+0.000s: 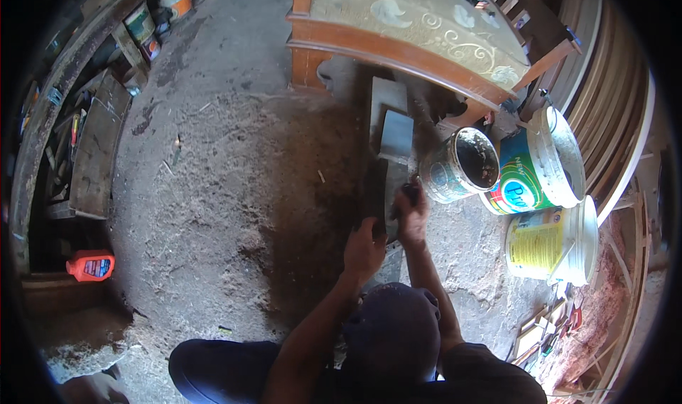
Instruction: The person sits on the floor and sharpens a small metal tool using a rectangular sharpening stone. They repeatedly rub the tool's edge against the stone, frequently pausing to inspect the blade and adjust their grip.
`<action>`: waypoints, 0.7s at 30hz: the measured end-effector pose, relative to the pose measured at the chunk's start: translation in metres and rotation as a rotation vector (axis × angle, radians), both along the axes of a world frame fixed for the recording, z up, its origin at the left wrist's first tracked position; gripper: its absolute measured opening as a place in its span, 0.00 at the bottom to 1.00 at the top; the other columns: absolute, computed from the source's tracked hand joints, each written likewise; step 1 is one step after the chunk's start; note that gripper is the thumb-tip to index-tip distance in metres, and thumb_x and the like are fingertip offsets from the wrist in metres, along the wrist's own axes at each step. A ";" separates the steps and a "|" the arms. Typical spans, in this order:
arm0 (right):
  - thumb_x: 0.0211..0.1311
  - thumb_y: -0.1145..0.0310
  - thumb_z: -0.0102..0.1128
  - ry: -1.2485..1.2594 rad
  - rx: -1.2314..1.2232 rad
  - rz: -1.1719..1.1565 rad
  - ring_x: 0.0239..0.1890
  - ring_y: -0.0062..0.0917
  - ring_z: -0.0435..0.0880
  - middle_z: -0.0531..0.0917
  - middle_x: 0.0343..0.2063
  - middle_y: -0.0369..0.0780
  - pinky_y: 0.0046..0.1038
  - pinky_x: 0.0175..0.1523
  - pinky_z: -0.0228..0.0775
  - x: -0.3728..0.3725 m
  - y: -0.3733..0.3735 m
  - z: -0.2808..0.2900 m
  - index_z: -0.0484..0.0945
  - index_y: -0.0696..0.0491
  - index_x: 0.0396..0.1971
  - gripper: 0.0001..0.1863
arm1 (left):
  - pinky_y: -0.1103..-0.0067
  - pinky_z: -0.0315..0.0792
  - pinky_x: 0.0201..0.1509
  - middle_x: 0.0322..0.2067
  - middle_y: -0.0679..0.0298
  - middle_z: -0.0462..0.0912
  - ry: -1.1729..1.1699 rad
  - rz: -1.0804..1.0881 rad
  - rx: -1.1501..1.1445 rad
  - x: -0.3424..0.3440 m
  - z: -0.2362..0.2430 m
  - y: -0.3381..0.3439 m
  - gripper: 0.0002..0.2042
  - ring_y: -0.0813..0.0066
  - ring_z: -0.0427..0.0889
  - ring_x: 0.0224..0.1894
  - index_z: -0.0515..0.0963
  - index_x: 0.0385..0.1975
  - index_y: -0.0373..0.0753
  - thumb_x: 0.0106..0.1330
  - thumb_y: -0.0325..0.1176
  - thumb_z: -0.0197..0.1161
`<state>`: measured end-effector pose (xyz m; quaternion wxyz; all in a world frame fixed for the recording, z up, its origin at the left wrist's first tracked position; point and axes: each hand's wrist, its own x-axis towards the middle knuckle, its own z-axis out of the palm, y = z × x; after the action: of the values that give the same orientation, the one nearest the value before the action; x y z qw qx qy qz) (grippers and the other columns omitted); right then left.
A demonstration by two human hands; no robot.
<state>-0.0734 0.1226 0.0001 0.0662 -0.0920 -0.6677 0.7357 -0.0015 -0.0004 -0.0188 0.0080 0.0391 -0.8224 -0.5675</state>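
Both of my hands are close together over a long narrow board (388,91) that lies on the floor. My right hand (412,223) is closed around a small dark object (410,191) whose kind I cannot make out. Just left of it and a little nearer, my left hand (366,248) has its fingers bent against the same spot; what they hold is hidden in shadow. Beyond the hands, a flat blue-grey rectangular block (397,134) rests on the board.
Right of the board stand a dirty open bucket (440,170), a green and blue paint bucket (515,170) and a white-yellow bucket (543,244). Ahead is a wood-framed patterned piece of furniture (405,45). At left are a cluttered wooden shelf (99,148) and a red bottle (91,265).
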 end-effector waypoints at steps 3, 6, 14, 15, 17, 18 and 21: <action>0.60 0.70 0.66 -0.083 -0.102 -0.060 0.25 0.14 0.72 0.76 0.31 0.32 0.20 0.26 0.65 -0.016 0.014 0.024 0.67 0.59 0.61 0.30 | 0.60 0.75 0.39 0.31 0.48 0.83 0.022 -0.019 -0.049 0.003 0.002 0.004 0.17 0.46 0.83 0.35 0.74 0.50 0.38 0.62 0.33 0.65; 0.59 0.70 0.68 -0.117 -0.013 0.014 0.24 0.14 0.72 0.76 0.30 0.33 0.20 0.26 0.66 -0.022 0.009 0.006 0.68 0.59 0.60 0.30 | 0.60 0.75 0.39 0.31 0.48 0.83 0.021 -0.017 -0.015 0.001 0.008 0.002 0.17 0.46 0.83 0.34 0.74 0.50 0.38 0.62 0.33 0.66; 0.58 0.66 0.69 -0.136 0.220 0.038 0.31 0.19 0.77 0.80 0.35 0.38 0.24 0.34 0.72 -0.024 0.000 -0.018 0.67 0.61 0.61 0.33 | 0.61 0.75 0.40 0.34 0.48 0.83 0.014 -0.017 0.007 0.001 0.006 0.000 0.17 0.46 0.83 0.37 0.74 0.49 0.37 0.61 0.32 0.66; 0.58 0.66 0.68 -0.120 0.232 0.028 0.32 0.20 0.77 0.81 0.36 0.38 0.25 0.35 0.72 -0.028 0.000 -0.019 0.67 0.62 0.61 0.33 | 0.61 0.75 0.40 0.34 0.48 0.83 0.012 -0.018 0.003 0.001 0.005 0.001 0.17 0.47 0.83 0.37 0.74 0.49 0.37 0.61 0.32 0.66; 0.57 0.65 0.69 -0.099 0.277 0.018 0.33 0.21 0.78 0.81 0.36 0.40 0.26 0.37 0.73 -0.039 0.000 -0.020 0.68 0.62 0.61 0.33 | 0.62 0.76 0.40 0.34 0.48 0.83 0.008 -0.018 -0.005 0.002 0.005 0.002 0.18 0.47 0.83 0.36 0.74 0.50 0.37 0.61 0.32 0.66; 0.57 0.65 0.69 -0.092 0.311 0.009 0.33 0.22 0.79 0.82 0.37 0.40 0.26 0.38 0.74 -0.046 0.001 -0.018 0.68 0.62 0.61 0.33 | 0.62 0.76 0.39 0.34 0.48 0.82 0.007 -0.023 -0.009 0.002 0.006 0.003 0.18 0.47 0.83 0.36 0.73 0.50 0.37 0.61 0.32 0.66; 0.55 0.64 0.69 -0.032 0.383 -0.031 0.35 0.24 0.80 0.82 0.38 0.42 0.26 0.40 0.75 -0.076 0.010 -0.025 0.70 0.62 0.59 0.33 | 0.63 0.76 0.39 0.33 0.48 0.82 0.033 -0.025 -0.020 0.002 0.013 0.005 0.19 0.48 0.83 0.34 0.73 0.51 0.37 0.61 0.32 0.66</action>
<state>-0.1491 0.1323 -0.0245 0.0833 -0.0997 -0.7949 0.5927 0.0008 0.0045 -0.0058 0.0147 0.0194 -0.8282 -0.5600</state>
